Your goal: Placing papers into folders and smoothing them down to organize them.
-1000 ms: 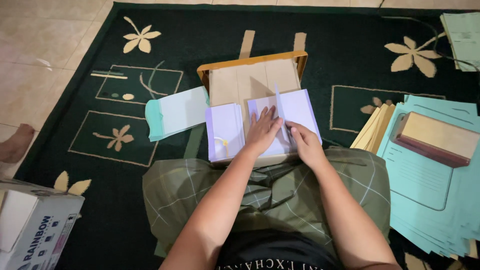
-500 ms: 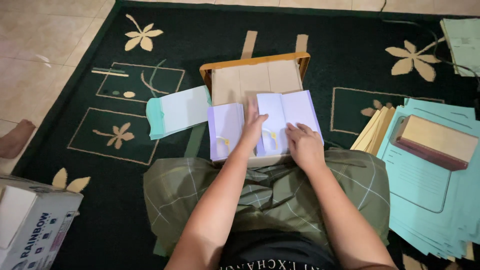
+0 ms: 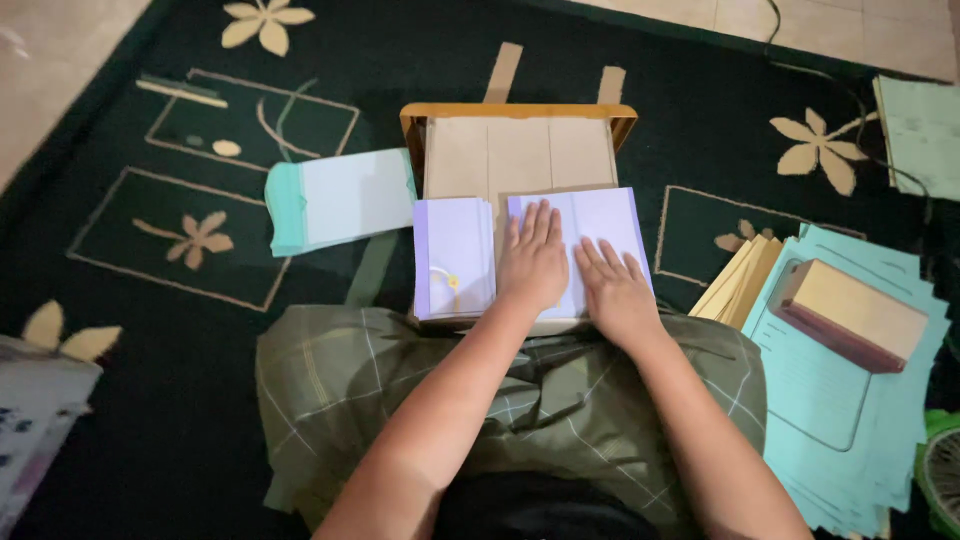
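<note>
Head view: both hands lie flat and open, gripping nothing. The left hand and right hand press the pale lilac folded paper sheet down on the small wooden table, probably to flatten its crease. A lilac paper stack lies just beside it.

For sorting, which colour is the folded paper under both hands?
Pale lilac folded paper, clearest in the head view.

Your left hand and right hand hide the lilac sheet's middle — the green wheel-like thing is cut off.
</note>
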